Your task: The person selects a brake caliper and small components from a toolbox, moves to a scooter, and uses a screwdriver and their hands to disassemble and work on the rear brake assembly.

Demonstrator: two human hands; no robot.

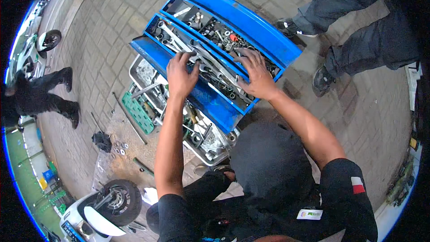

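A blue metal toolbox (pixel 226 6) stands with its lid panels folded out and its stepped trays spread. In its nearer tray lies a pile of combination spanners (pixel 170 33). My left hand (pixel 181 74) reaches over the near edge, fingers bent at the spanners, thumb apart from them; its fingertips are partly hidden among the tools. My right hand (pixel 259 75) is over the tray's right part. Its fingers spread across the divider toward the farther tray, thumb on the nearer side. No tool shows clearly in either hand. Small sockets, nuts and bolts (pixel 219 33) fill the farther tray.
Under the toolbox's near side sits a white tray (pixel 210 156) of loose tools, with a green perforated plastic piece (pixel 136 112) beside it. Several metal rings (pixel 121 148) lie left. A scooter wheel (pixel 121 201) is at lower left. People stand right (pixel 354 31) and far left (pixel 45 94).
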